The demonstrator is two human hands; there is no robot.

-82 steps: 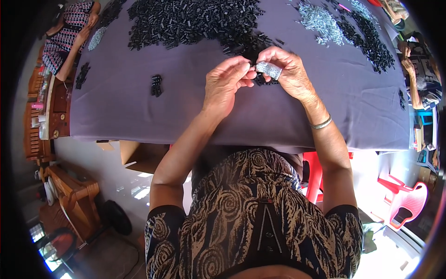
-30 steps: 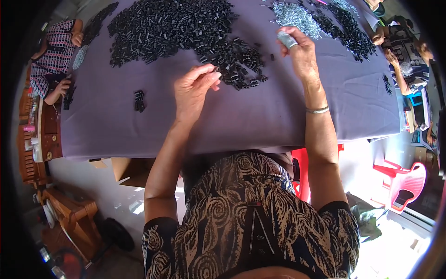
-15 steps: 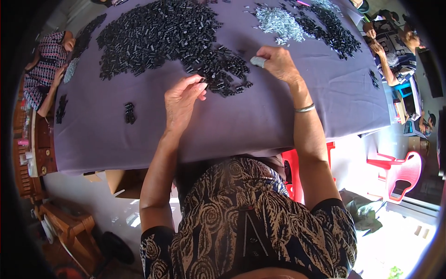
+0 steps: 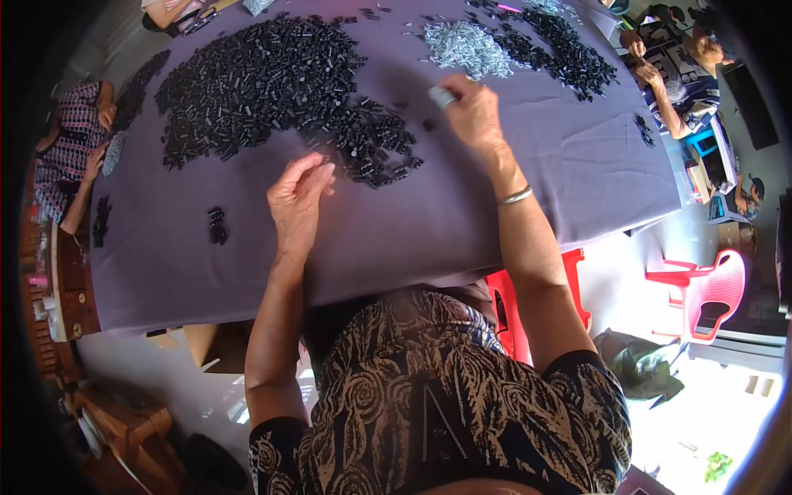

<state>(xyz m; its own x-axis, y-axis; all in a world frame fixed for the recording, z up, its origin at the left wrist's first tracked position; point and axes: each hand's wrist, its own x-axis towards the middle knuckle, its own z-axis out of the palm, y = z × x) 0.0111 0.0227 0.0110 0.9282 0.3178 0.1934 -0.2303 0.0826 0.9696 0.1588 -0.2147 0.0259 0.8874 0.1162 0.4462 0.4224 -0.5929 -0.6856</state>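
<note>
My left hand (image 4: 295,202) is closed in a pinch at the near edge of a big heap of small black cylindrical pieces (image 4: 256,91). A dark bit shows at its fingertips, too small to name. To the right, my right hand (image 4: 472,114) hovers over the purple cloth with fingers curled in, slightly blurred. A pale grey cover (image 4: 442,96) sits at its fingertips, and what they hold, if anything, is hidden. Just below it is a small dark piece (image 4: 429,125), apart from the looser black pieces (image 4: 375,144) between my hands.
Beyond my right hand lies a pile of silvery pieces (image 4: 466,48), beside another black heap (image 4: 577,62). A small black cluster (image 4: 217,225) rests on the purple cloth (image 4: 181,276) at left. Other people sit at left (image 4: 78,144) and right (image 4: 681,91). A red chair (image 4: 701,289) stands behind right.
The whole view has shifted, so the table sits further left and lower. My right hand has moved slightly away from me over the cloth. My left hand keeps its pinch.
</note>
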